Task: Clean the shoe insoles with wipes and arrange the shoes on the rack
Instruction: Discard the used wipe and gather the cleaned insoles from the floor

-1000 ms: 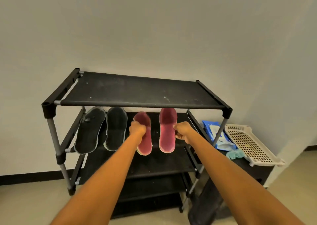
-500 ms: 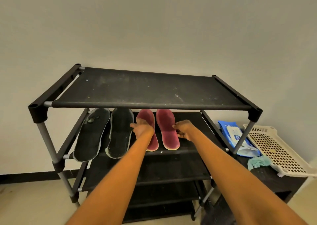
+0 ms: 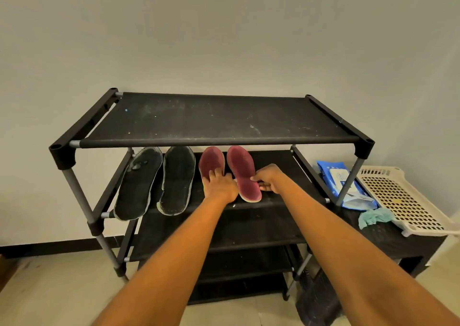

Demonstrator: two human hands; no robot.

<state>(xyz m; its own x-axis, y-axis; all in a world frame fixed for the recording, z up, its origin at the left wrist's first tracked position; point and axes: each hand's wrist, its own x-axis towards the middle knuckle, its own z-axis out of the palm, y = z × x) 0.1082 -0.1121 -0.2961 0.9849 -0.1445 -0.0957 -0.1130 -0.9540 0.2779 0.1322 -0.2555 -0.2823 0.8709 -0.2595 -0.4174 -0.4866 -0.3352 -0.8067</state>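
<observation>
On the second shelf of the black fabric-and-tube shoe rack (image 3: 219,141), the left hand (image 3: 220,188) lies with straight fingers pressing the left dark-red foam insole (image 3: 211,160) flat, while the right hand (image 3: 270,180) pinches the heel-side edge of the right dark-red foam insole (image 3: 242,171) between thumb and curled fingers. Both red insoles sit near the front edge of that shelf, toes toward the back, just beside each other. The likeliest slip, as I judge it: the right insole's heel already reaches the shelf's front edge, so a careless release or a tug outward could tip it off to the lower shelf — the fabric deck gives little grip. To their left, two black flat insoles (image 3: 159,181) overhang the front edge at the shelf's left corner, and a knock from the left forearm could drop them. As for containers, the cream perforated plastic basket (image 3: 403,201) on the low black side table (image 3: 398,238) shows nothing inside from here; the blue wet-wipes pack (image 3: 341,179) leans against its near side, and a crumpled teal wipe (image 3: 373,217) lies on the table's front part — not in the basket.
</observation>
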